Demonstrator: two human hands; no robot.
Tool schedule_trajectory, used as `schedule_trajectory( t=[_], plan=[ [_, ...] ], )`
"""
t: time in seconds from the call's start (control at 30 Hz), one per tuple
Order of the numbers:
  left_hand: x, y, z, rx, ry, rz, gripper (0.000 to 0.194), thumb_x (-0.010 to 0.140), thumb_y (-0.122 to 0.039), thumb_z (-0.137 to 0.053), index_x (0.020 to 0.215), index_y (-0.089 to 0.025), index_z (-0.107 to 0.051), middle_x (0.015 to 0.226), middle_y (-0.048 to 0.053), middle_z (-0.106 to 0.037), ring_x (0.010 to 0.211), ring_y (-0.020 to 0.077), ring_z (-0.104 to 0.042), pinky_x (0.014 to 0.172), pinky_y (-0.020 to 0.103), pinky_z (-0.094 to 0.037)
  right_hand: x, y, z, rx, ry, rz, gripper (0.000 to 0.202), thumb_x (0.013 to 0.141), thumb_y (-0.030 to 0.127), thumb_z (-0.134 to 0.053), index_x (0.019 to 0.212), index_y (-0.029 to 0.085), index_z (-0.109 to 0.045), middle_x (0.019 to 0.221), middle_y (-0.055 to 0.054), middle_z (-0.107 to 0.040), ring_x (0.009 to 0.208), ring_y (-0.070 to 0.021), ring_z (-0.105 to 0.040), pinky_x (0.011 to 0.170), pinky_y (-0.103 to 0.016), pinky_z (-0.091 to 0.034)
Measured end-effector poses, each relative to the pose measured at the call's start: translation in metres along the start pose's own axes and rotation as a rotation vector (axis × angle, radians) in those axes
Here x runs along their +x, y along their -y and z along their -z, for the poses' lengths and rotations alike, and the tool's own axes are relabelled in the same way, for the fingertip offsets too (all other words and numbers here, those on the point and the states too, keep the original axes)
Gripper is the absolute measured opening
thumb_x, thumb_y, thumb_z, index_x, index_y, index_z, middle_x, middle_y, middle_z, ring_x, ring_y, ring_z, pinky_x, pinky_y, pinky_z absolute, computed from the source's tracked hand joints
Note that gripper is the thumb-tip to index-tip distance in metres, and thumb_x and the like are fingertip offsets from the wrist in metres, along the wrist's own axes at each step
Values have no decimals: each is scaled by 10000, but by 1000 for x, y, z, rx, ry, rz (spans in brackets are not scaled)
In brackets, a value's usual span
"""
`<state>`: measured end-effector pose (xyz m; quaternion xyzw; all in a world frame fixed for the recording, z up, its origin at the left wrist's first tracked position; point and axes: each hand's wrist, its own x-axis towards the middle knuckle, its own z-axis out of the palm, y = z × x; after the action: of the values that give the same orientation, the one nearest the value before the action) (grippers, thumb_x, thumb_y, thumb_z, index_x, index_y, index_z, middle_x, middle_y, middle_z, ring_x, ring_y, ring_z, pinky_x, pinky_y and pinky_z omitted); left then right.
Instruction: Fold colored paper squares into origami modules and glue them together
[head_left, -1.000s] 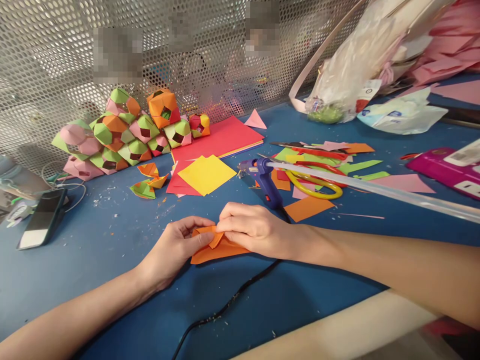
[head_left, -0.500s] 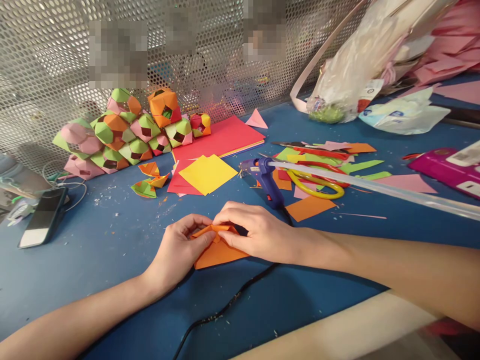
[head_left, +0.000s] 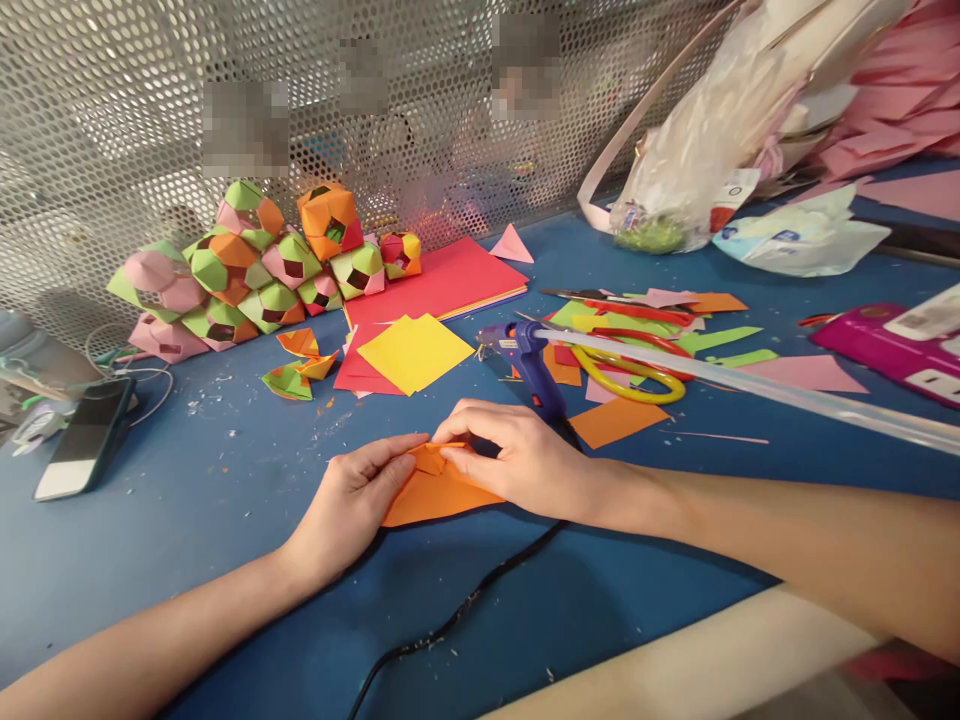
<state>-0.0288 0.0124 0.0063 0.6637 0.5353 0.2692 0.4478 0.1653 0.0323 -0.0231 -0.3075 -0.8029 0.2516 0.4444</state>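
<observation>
An orange paper (head_left: 444,497), partly folded along its far edge, is held between both hands above the blue table. My left hand (head_left: 358,498) pinches its left side, thumb on top. At the far right part of the fold, my right hand (head_left: 517,455) grips with thumb and forefinger. The fingertips of the two hands are close together around a small folded flap. Beyond the hands lie yellow squares (head_left: 416,353) over red paper (head_left: 358,368). A blue glue gun (head_left: 536,370) with a long clear stick stands just past my right hand.
Folded paper balls (head_left: 225,262) are stacked at the back left, by a mesh screen. A phone (head_left: 84,440) lies left. Yellow-handled scissors (head_left: 637,385) and paper scraps sit right of centre. A black cord (head_left: 457,612) crosses the near table.
The orange paper's far edge is folded flatter, and its near edge has risen slightly. Both hands remain on it, with the fingers slightly shifted.
</observation>
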Motion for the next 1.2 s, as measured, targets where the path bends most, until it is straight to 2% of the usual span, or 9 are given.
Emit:
schedule_trajectory(
  t=[0.17, 0.3, 0.53, 0.6, 0.7, 0.8, 0.97, 1.1, 1.2],
  plan=[
    [1, 1, 1, -54, 19, 11, 312, 845, -333, -536, 1111, -229, -664, 1085, 26, -694, 1029, 228, -616, 905, 321, -477, 0, 0, 1, 7, -3, -2, 69, 846, 138, -522, 833, 178, -578, 759, -14, -585, 665, -109, -538, 628, -237, -455],
    [2, -2, 1, -116, 48, 45, 341, 813, -326, -582, 1126, -207, -647, 1023, 47, -712, 943, 218, -646, 798, 290, -515, -1, -1, 0, 42, 1, -45, 98, 835, 131, -529, 899, 182, -581, 780, -14, -612, 695, -112, -572, 633, -226, -482],
    [5, 0, 0, -82, -1, 12, 202, 799, -332, -608, 903, -183, -698, 859, 30, -713, 806, 170, -635, 701, 233, -492, -1, 2, -2, -16, 32, 22, 163, 817, 150, -570, 978, 179, -580, 870, -33, -642, 761, -126, -598, 712, -247, -495],
    [5, 2, 0, -112, -41, 13, 193, 800, -337, -608, 876, -175, -682, 849, 29, -703, 791, 158, -625, 690, 225, -486, -1, 4, -2, 9, 12, -38, 196, 794, 167, -606, 987, 176, -575, 878, -30, -647, 747, -123, -605, 707, -243, -503],
    [5, 2, -1, -117, -59, 14, 179, 799, -339, -615, 847, -173, -661, 794, 12, -685, 729, 130, -609, 649, 202, -470, 1, 7, 0, 11, -12, -145, 78, 797, 176, -605, 874, 176, -588, 790, -12, -647, 679, -114, -597, 644, -222, -494],
    [5, 0, -2, -129, -31, 22, 190, 791, -336, -630, 895, -181, -663, 788, 2, -686, 736, 131, -615, 654, 201, -476, 2, 8, -1, -16, -6, -145, 42, 815, 166, -580, 775, 170, -590, 711, -4, -630, 644, -112, -577, 615, -220, -467],
    [5, -1, -3, -186, 8, 25, 231, 808, -345, -610, 937, -182, -710, 912, 33, -719, 889, 181, -636, 788, 245, -495, 3, 9, -1, 18, 13, -156, 22, 792, 164, -601, 812, 162, -609, 727, -3, -632, 649, -108, -569, 615, -214, -456],
    [6, 3, -2, -277, -14, 51, 226, 793, -352, -633, 932, -196, -720, 878, 27, -728, 841, 171, -641, 750, 240, -505, 4, 13, 3, 77, 55, -263, 68, 814, 179, -564, 828, 155, -627, 734, 2, -645, 649, -99, -570, 607, -198, -449],
    [7, 5, -1, -293, -27, 61, 213, 781, -350, -651, 920, -205, -724, 854, 19, -728, 802, 150, -634, 718, 220, -501, 5, 16, 6, 95, 82, -285, 134, 843, 172, -512, 800, 157, -637, 717, 10, -636, 639, -94, -544, 597, -199, -428]
  ],
)
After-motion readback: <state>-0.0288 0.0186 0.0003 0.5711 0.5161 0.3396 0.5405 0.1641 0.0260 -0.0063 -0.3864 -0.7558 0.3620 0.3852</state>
